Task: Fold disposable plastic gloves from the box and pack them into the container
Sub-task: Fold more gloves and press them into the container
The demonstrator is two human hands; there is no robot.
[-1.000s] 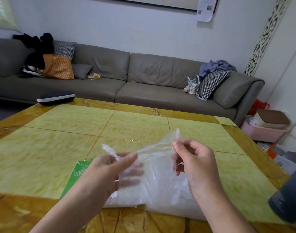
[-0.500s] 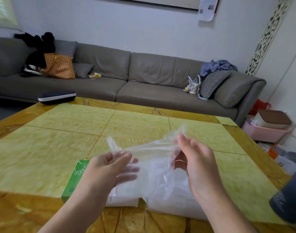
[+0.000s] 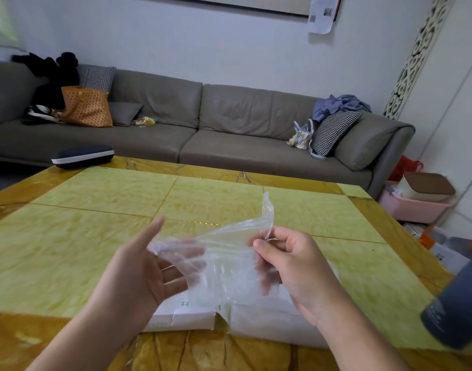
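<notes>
Right hand (image 3: 293, 266) pinches a clear plastic glove (image 3: 224, 253) above the worktop's (image 3: 95, 236) near edge; left hand (image 3: 138, 271), fingers straight, supports it.

Two hands (image 3: 138, 274) (image 3: 296, 266), one glove (image 3: 224, 253), one box (image 3: 192, 317), one sofa (image 3: 202, 124)

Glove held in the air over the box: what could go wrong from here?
1. The right hand alone pinches the glove; the left hand is open beneath it, so the limp film could slip out and drop.
2. The glove is crumpled and hangs unsupported, so a fold started now would likely come out uneven.
3. The box sits at the table edge, where a forearm could nudge it off.
</notes>
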